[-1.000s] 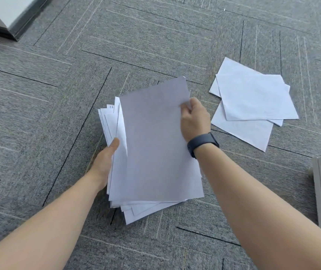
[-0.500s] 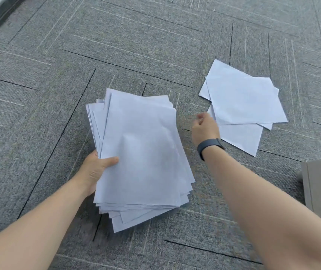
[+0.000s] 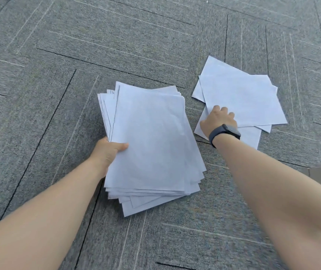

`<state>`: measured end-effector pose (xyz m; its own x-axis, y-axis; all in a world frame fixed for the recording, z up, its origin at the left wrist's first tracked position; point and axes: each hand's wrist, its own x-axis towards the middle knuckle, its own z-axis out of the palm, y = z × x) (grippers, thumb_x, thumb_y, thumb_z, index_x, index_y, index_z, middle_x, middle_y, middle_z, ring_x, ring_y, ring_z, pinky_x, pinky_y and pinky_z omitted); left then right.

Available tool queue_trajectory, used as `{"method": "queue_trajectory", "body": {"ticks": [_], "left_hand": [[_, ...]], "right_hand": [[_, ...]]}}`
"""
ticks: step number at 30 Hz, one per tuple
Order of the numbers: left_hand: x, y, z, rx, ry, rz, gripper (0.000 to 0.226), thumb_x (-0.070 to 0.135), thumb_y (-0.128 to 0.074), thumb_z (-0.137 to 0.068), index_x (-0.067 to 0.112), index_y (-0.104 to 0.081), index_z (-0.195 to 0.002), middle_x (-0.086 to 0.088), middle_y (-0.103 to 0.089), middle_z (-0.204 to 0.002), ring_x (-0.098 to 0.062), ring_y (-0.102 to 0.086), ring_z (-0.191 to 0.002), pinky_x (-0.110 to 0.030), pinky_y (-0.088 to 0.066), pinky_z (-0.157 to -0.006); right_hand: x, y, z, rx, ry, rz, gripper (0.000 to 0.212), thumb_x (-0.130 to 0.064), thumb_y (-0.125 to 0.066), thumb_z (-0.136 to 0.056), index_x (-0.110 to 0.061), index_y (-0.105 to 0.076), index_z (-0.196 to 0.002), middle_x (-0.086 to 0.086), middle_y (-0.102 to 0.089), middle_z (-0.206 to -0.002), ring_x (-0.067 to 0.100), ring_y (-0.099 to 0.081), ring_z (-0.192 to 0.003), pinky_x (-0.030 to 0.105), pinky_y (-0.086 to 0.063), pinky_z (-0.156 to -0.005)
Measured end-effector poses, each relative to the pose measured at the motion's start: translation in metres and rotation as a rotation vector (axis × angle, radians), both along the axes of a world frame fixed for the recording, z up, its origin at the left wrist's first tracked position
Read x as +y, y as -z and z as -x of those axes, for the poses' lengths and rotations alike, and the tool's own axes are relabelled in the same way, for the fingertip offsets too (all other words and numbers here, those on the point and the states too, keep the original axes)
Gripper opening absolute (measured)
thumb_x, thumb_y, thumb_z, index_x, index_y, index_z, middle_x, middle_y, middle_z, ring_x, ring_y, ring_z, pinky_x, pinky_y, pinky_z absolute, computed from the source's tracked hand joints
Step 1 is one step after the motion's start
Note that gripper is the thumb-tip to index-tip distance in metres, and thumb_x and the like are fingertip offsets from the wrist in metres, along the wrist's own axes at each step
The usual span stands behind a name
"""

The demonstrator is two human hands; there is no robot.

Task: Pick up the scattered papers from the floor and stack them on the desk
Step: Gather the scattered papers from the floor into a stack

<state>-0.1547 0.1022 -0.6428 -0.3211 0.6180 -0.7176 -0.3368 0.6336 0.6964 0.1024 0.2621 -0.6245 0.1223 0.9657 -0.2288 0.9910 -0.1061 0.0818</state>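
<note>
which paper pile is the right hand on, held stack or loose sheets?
The loose sheets on the carpet: the right hand rests on their near-left edge. The bigger stack sits apart to the left, gripped by the left hand.

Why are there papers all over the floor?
A person is gathering them up. The left hand holds a messy stack of papers by its edge, thumb on top. The right hand reaches onto the few loose sheets lying on the grey carpet, not gripping one yet.
</note>
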Motion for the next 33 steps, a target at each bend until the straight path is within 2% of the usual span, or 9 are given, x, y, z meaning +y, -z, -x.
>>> {"method": "queue_trajectory", "body": {"ticks": [2, 5, 9, 15, 19, 22, 25, 30, 33], "left_hand": [[0.000, 0.005, 0.002, 0.022, -0.010, 0.027, 0.034, -0.003, -0.069, -0.077, 0.003, -0.066, -0.111, -0.015, -0.072, -0.102, -0.034, -0.069, -0.090, -0.050, -0.055, -0.087], [-0.001, 0.005, 0.001, 0.066, -0.015, 0.044, 0.035, 0.001, -0.072, -0.074, 0.006, -0.066, -0.108, -0.013, -0.073, -0.103, -0.032, -0.069, -0.093, -0.050, -0.054, -0.089], [0.000, 0.004, -0.005, 0.097, -0.047, 0.053, 0.026, -0.001, -0.071, -0.076, 0.011, -0.065, -0.099, -0.011, -0.071, -0.099, -0.031, -0.068, -0.089, -0.046, -0.055, -0.087], [0.002, 0.008, -0.003, 0.109, -0.034, 0.069, 0.032, 0.003, -0.072, -0.073, 0.009, -0.068, -0.105, -0.011, -0.073, -0.099, -0.031, -0.070, -0.091, -0.049, -0.055, -0.087], [0.002, 0.007, -0.003, 0.108, -0.033, 0.070, 0.031, 0.002, -0.071, -0.074, 0.009, -0.068, -0.105, -0.010, -0.074, -0.097, -0.030, -0.070, -0.087, -0.043, -0.057, -0.081], [0.002, 0.006, -0.003, 0.104, -0.040, 0.061, 0.030, -0.001, -0.068, -0.078, 0.008, -0.067, -0.106, -0.008, -0.073, -0.095, -0.027, -0.069, -0.083, -0.034, -0.055, -0.074], [0.003, 0.002, -0.004, 0.094, -0.040, 0.052, 0.028, -0.003, -0.066, -0.079, 0.009, -0.067, -0.105, -0.005, -0.072, -0.091, -0.023, -0.068, -0.077, -0.029, -0.053, -0.067], [0.003, 0.001, -0.004, 0.104, -0.039, 0.054, 0.029, -0.002, -0.067, -0.079, 0.008, -0.067, -0.106, -0.006, -0.073, -0.094, -0.023, -0.068, -0.080, -0.029, -0.053, -0.068], [0.003, 0.000, -0.004, 0.109, -0.042, 0.046, 0.022, -0.003, -0.068, -0.079, 0.013, -0.067, -0.093, -0.003, -0.071, -0.090, -0.022, -0.067, -0.078, -0.029, -0.053, -0.070]], "right_hand": [[0.004, 0.004, 0.001, -0.026, -0.001, -0.006, 0.040, -0.024, -0.051, -0.087, -0.006, -0.045, -0.123, 0.014, -0.051, -0.121, 0.036, -0.049, -0.112, 0.041, -0.043, -0.082], [0.009, 0.004, -0.001, -0.042, -0.007, -0.022, 0.036, -0.014, -0.047, -0.088, -0.005, -0.046, -0.123, 0.016, -0.052, -0.120, 0.037, -0.050, -0.113, 0.042, -0.045, -0.086], [0.029, -0.010, -0.010, 0.012, -0.022, -0.069, 0.028, -0.005, -0.039, -0.089, -0.005, -0.055, -0.112, 0.019, -0.062, -0.110, 0.036, -0.060, -0.102, 0.037, -0.045, -0.077], [0.062, -0.019, 0.016, 0.044, -0.076, -0.094, 0.028, -0.001, -0.040, -0.088, -0.004, -0.059, -0.109, 0.020, -0.064, -0.105, 0.037, -0.062, -0.096, 0.037, -0.044, -0.070], [0.068, -0.004, 0.033, 0.025, -0.129, -0.046, 0.028, -0.020, -0.042, -0.090, -0.008, -0.056, -0.111, 0.019, -0.062, -0.108, 0.035, -0.050, -0.111, 0.038, -0.037, -0.073], [0.073, 0.000, 0.040, -0.001, -0.157, -0.027, 0.033, -0.031, -0.047, -0.085, -0.009, -0.058, -0.107, 0.018, -0.063, -0.106, 0.036, -0.053, -0.107, 0.038, -0.037, -0.072], [0.081, -0.006, 0.045, -0.032, -0.209, 0.025, 0.029, -0.023, -0.052, -0.080, -0.009, -0.062, -0.104, 0.016, -0.067, -0.103, 0.036, -0.062, -0.097, 0.034, -0.042, -0.070], [0.073, -0.008, 0.046, -0.132, -0.309, 0.016, 0.027, -0.005, -0.047, -0.088, 0.002, -0.057, -0.112, 0.022, -0.064, -0.109, 0.038, -0.062, -0.103, 0.038, -0.049, -0.077], [0.072, -0.012, 0.032, -0.086, -0.343, -0.057, 0.021, 0.001, -0.042, -0.088, 0.000, -0.058, -0.103, 0.022, -0.066, -0.099, 0.038, -0.063, -0.092, 0.038, -0.044, -0.070]]}}
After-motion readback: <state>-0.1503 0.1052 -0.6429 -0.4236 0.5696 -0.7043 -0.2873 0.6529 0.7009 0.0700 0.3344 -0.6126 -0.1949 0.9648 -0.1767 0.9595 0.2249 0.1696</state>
